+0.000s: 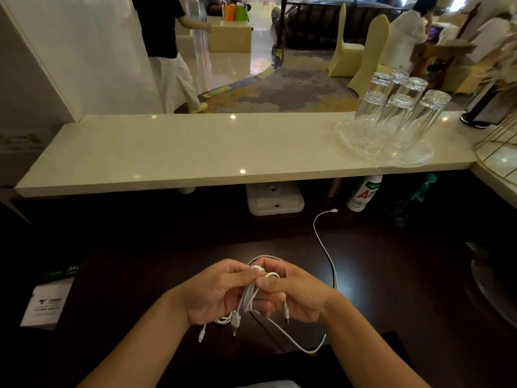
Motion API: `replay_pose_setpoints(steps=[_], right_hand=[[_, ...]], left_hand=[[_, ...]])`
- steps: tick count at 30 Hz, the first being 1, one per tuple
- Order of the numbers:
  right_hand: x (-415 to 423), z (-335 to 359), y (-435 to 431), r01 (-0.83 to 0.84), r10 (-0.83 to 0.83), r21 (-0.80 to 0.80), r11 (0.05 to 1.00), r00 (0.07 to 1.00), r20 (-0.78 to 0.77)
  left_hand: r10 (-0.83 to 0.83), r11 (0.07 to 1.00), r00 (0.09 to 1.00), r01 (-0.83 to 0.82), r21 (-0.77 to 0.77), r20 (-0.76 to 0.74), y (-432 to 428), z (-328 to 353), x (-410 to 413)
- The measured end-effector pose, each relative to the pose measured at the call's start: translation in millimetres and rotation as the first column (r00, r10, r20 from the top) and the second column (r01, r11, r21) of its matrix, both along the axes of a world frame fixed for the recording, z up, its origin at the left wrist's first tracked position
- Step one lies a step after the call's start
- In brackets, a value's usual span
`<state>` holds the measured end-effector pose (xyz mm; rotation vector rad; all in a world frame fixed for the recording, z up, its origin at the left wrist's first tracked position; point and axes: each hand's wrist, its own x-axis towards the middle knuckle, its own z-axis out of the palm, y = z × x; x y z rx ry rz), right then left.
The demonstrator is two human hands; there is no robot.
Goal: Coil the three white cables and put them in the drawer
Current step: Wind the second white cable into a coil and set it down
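Item: bundle of white cables [247, 299], held above a dark desk [167, 247] at the lower centre of the head view. The left hand [215, 292] was closed on the bundle's upper part, thumb and fingers pinching it near a tight wound section at the top. The right hand [293, 292] was closed on the same bundle from the other side, fingers curled around the strands, thumb pressed close to the left thumb. Loose ends hung below both hands: a small white plug [201, 338] at lower left, a thicker connector [235, 322] beside it, and two dark-tipped plugs below the right hand's fingers. One strand looped down and right across the desk, then back toward the hands.

Item: single white cable [321, 242], lying on the desk, running from behind the right hand up to a plug near the back of the desk. Whether it joined the held bundle could not be told.

Item: pale counter [195, 152], raised behind the desk. On its right end, a clear glass tray [349, 141] bearing six upturned glasses [402, 119].

Item: white bottle with red lettering [363, 194], under the counter, right of centre. A white power strip [275, 198] sat to its left.

Item: printed white card [46, 303], at the desk's left edge.

No drawer was seen in the view.
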<state>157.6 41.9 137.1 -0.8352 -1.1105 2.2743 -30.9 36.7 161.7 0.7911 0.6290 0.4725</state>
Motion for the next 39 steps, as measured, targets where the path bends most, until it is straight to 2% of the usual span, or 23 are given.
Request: replay_pose_setpoints(steps=[3,6,10,13,17,20,22,25,30,33,35,37,39], right_hand=[[-1,-6,-2,0.024,-0.024,-0.039,0.999,1.0,-0.003],[-2,-9,-5,0.022,-0.023,0.009,1.0,0.999,0.043],[-6,-2,-4,0.001,-0.012,0.066,0.998,0.987,0.16],[-9,-1,-2,0.02,-0.033,0.072,0.997,0.983,0.183],[-25,-7,-6,0.036,-0.1,0.174,0.984,0.919,0.381],[-38,-14,-9,0.043,-0.158,0.249,0.968,0.871,0.465],[-41,-17,-9,0.068,-0.21,0.284,0.957,0.837,0.506],[-39,-13,-8,0.107,-0.247,0.291,0.951,0.828,0.503],[-39,-10,-7,0.116,-0.27,0.336,0.935,0.847,0.458],[-40,-10,-8,0.113,-0.262,0.356,0.928,0.876,0.405],[-45,-11,-12,0.107,-0.27,0.384,0.917,0.876,0.401],[-51,-12,-14,0.12,-0.318,0.432,0.894,0.848,0.425],[-55,-13,-15,0.124,-0.375,0.493,0.861,0.81,0.45]], left_hand=[[0.062,0.998,0.997,-0.06,0.03,-0.056,-2,-1,4],[0.193,0.978,0.951,-0.166,0.129,-0.24,-8,-1,14],[0.512,0.856,0.763,-0.42,0.3,-0.394,-14,-8,33],[0.676,0.727,0.6,-0.639,0.252,-0.428,-15,-14,46],[0.749,0.574,0.456,-0.809,0.128,-0.48,-18,-28,54],[0.756,0.548,0.385,-0.814,0.192,-0.529,-19,-34,54],[0.747,0.582,0.408,-0.783,0.22,-0.525,-20,-32,54],[0.701,0.662,0.508,-0.724,0.193,-0.5,-24,-31,55],[0.717,0.656,0.575,-0.748,0.103,-0.394,-26,-24,52],[0.746,0.602,0.553,-0.798,0.02,-0.371,-25,-22,48],[0.768,0.536,0.488,-0.844,0.0,-0.414,-23,-24,47],[0.784,0.485,0.414,-0.874,0.04,-0.463,-23,-27,49],[0.782,0.493,0.392,-0.865,0.096,-0.485,-26,-30,53]])
